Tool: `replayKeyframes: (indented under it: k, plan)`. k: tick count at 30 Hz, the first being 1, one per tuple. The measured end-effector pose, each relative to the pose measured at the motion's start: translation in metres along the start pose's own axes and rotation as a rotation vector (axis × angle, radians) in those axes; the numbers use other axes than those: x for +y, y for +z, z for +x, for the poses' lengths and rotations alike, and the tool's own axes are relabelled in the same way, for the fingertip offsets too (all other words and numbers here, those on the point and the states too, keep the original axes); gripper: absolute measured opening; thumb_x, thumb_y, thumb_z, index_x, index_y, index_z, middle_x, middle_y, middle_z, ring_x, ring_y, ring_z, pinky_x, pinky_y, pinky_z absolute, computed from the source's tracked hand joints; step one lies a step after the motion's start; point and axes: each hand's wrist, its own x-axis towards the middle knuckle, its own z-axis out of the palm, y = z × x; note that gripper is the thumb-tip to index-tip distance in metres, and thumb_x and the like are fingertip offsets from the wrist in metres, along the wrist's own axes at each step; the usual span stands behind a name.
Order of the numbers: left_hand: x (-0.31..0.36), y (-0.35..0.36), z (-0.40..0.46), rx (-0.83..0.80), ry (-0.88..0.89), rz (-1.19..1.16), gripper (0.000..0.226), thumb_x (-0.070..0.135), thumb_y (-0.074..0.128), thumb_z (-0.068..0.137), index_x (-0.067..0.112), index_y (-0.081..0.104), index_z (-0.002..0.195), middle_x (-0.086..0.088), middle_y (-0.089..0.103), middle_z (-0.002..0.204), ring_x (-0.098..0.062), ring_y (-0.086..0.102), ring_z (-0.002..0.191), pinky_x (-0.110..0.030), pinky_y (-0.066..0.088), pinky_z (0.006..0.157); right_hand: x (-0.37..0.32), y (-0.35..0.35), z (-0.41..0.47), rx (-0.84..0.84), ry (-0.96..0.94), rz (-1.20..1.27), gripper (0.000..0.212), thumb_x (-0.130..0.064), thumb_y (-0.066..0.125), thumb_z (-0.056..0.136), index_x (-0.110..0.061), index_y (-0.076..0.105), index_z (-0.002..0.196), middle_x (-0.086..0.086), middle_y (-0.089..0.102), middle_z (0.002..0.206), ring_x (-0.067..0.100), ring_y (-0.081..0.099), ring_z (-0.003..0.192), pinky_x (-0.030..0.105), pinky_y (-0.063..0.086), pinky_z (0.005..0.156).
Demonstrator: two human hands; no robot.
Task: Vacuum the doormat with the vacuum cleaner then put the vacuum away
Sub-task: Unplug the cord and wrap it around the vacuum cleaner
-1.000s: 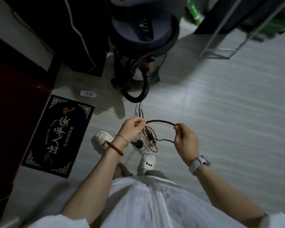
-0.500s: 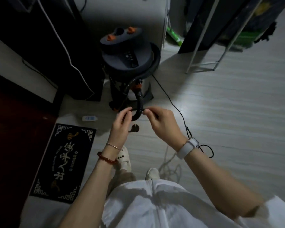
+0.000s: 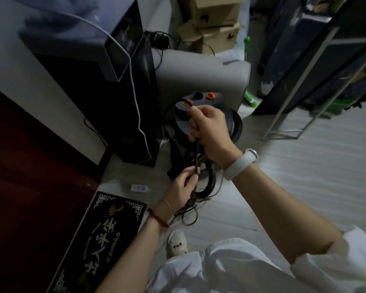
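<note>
Here the right hand has its fingers curled round a thin black power cord, stretched down to the left hand, which pinches it above a dangling bundle of loops. Just behind the right fingers stands the dark grey canister vacuum cleaner with orange knobs, its ribbed hose apparently curving beside the left fingers. The black doormat with gold lettering lies left of the left wrist.
</note>
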Motion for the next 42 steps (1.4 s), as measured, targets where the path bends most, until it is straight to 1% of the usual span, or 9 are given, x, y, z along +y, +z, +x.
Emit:
replayKeyframes:
  k: [5, 9, 12, 16, 22, 29, 32, 35, 42]
  plan:
    - [-0.002, -0.043, 0.007, 0.133, 0.037, 0.066, 0.024, 0.019, 0.04, 0.095, 0.019, 0.049, 0.073, 0.003, 0.046, 0.06, -0.006, 0.044, 0.056, -0.017, 0.038, 0.061, 0.023, -0.003, 0.048, 0.224, -0.052, -0.29, 0.016, -0.017, 0.048, 0.094, -0.005, 0.057, 0.088, 0.007, 0.053, 0.061, 0.011, 0.058, 0.051, 0.035, 0.056, 0.055]
    - [0.003, -0.077, 0.0, 0.251, 0.118, 0.143, 0.026, 0.017, 0.04, 0.097, 0.023, 0.052, 0.074, 0.013, 0.043, 0.051, 0.001, 0.041, 0.047, -0.014, 0.032, 0.049, 0.062, -0.033, 0.058, 0.201, 0.104, -0.835, 0.033, -0.032, 0.041, 0.096, -0.007, 0.058, 0.082, 0.01, 0.061, 0.075, 0.029, 0.06, 0.079, 0.036, 0.046, 0.069]
    - [0.028, -0.089, 0.003, 0.21, 0.104, -0.111, 0.029, 0.015, 0.034, 0.098, 0.014, 0.051, 0.075, 0.011, 0.034, 0.048, -0.001, 0.027, 0.041, -0.019, 0.022, 0.043, 0.091, -0.032, 0.041, 0.036, 0.09, -0.907, 0.029, -0.018, 0.042, 0.095, -0.007, 0.054, 0.119, 0.014, 0.058, 0.118, 0.027, 0.055, 0.11, 0.035, 0.043, 0.089]
    - [0.053, -0.101, 0.006, 0.157, 0.036, -0.327, 0.028, 0.014, 0.032, 0.097, 0.009, 0.05, 0.077, 0.01, 0.037, 0.049, 0.0, 0.025, 0.037, -0.016, 0.021, 0.04, 0.13, -0.003, 0.017, -0.496, 0.041, -0.79, 0.074, -0.005, 0.058, 0.084, -0.018, 0.019, 0.146, 0.005, 0.024, 0.152, 0.014, 0.019, 0.141, 0.027, 0.018, 0.116]
    - [0.077, -0.128, 0.015, 0.243, 0.091, -0.372, 0.032, 0.01, 0.034, 0.097, 0.009, 0.056, 0.074, 0.008, 0.042, 0.052, -0.001, 0.031, 0.04, -0.014, 0.029, 0.042, 0.169, 0.047, 0.013, -0.767, 0.066, -0.798, 0.046, -0.017, 0.053, 0.092, -0.014, 0.04, 0.136, 0.009, 0.051, 0.133, 0.021, 0.048, 0.121, 0.034, 0.04, 0.102]
    - [0.073, -0.161, 0.051, 0.429, 0.02, -0.431, 0.029, 0.016, 0.034, 0.099, 0.012, 0.06, 0.086, 0.003, 0.049, 0.068, -0.003, 0.049, 0.055, -0.019, 0.045, 0.059, 0.173, 0.042, 0.009, -0.571, 0.079, -0.881, 0.02, -0.022, 0.046, 0.096, -0.01, 0.061, 0.094, 0.003, 0.066, 0.083, 0.024, 0.065, 0.081, 0.041, 0.05, 0.074]
    - [0.047, -0.161, 0.061, 0.338, -0.087, -0.328, 0.03, 0.017, 0.03, 0.1, 0.009, 0.055, 0.113, -0.001, 0.058, 0.095, -0.009, 0.057, 0.083, -0.024, 0.046, 0.08, 0.144, 0.04, 0.011, -0.468, 0.057, -0.735, 0.017, -0.018, 0.047, 0.095, -0.012, 0.058, 0.083, 0.001, 0.066, 0.077, 0.01, 0.063, 0.07, 0.026, 0.051, 0.069]
    - [0.015, -0.137, 0.053, 0.185, -0.204, -0.213, 0.039, 0.019, 0.023, 0.101, 0.006, 0.045, 0.13, -0.001, 0.055, 0.115, -0.013, 0.055, 0.1, -0.025, 0.041, 0.09, 0.112, 0.039, 0.024, -0.252, 0.137, -0.434, 0.018, -0.012, 0.046, 0.095, -0.006, 0.055, 0.081, 0.011, 0.066, 0.075, 0.032, 0.067, 0.078, 0.041, 0.056, 0.074]
    - [-0.021, -0.08, 0.028, 0.004, -0.28, -0.118, 0.032, 0.004, 0.034, 0.098, 0.011, 0.05, 0.071, -0.002, 0.051, 0.069, 0.004, 0.052, 0.057, -0.016, 0.042, 0.067, 0.065, 0.021, 0.055, 0.052, 0.206, -0.004, 0.021, -0.009, 0.043, 0.096, -0.007, 0.055, 0.079, 0.004, 0.069, 0.06, 0.017, 0.068, 0.056, 0.031, 0.058, 0.061]
